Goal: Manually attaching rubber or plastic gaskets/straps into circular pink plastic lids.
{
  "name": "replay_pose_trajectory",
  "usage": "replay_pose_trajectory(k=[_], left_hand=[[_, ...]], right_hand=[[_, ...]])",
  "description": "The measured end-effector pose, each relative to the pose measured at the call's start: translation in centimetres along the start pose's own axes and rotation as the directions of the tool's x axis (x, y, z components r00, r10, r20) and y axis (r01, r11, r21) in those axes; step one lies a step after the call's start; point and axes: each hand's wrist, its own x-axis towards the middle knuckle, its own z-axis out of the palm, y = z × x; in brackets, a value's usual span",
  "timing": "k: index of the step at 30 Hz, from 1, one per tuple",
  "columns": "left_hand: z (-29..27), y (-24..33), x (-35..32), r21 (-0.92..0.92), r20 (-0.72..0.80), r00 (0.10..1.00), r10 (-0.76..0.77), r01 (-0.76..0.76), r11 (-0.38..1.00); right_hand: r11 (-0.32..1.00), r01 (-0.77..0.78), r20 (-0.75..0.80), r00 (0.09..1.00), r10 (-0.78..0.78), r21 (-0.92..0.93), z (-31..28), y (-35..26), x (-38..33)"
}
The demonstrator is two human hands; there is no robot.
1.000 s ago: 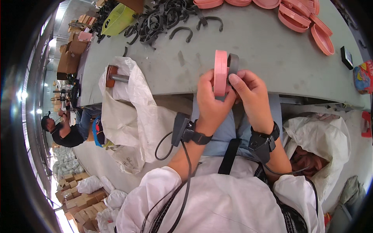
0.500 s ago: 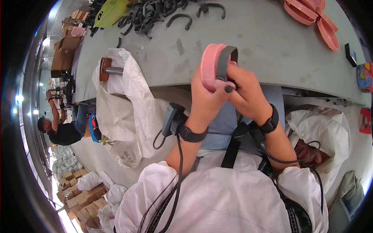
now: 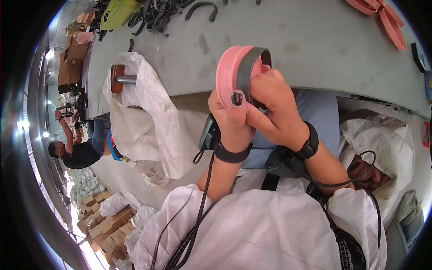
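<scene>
By the table (image 3: 315,49), curled fingers (image 3: 266,84) grip pink plastic (image 3: 226,72).

Just behind the left hand (image 3: 233,120), a black wristband (image 3: 231,154) is carrying a dark boxy unit (image 3: 209,134); behind the right hand (image 3: 278,110), a matching band (image 3: 310,140) and a second unit (image 3: 285,163) are sitting. A black cable (image 3: 207,184) is trailing back along the left arm. Nearer the body, the person is wearing a white top (image 3: 270,225) with loose sleeves (image 3: 180,208) and black patterned straps (image 3: 345,247); blue trousers (image 3: 317,119) are showing under the hands.
</scene>
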Motion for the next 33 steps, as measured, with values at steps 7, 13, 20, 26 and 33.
replay_pose_trajectory(k=[7,13,20,26,33], left_hand=[[-0.4,-0.2,-0.5,0.040,-0.046,0.999,-0.024,0.026,0.999],[-1.1,-0.2,-0.6,0.059,-0.037,0.999,-0.014,0.016,0.998],[-1.0,0.2,-1.2,0.124,0.010,0.999,0.034,-0.035,0.992],[0.1,0.3,-0.8,0.041,-0.020,1.000,0.006,-0.005,0.999],[-1.3,-0.3,-0.1,0.093,0.078,0.997,-0.010,0.002,0.996]], right_hand=[[0.998,0.049,-0.057,0.997,-0.051,-0.038,0.7,0.8,-0.4],[0.998,0.036,-0.009,0.999,-0.036,-0.048,0.5,0.2,0.2],[0.990,-0.111,0.058,0.992,0.116,-0.081,-0.1,-1.6,0.4],[0.999,0.020,-0.060,0.998,-0.022,-0.031,1.0,-0.4,-0.3],[0.996,0.076,-0.160,0.984,-0.081,-0.036,2.3,0.6,-0.5]])
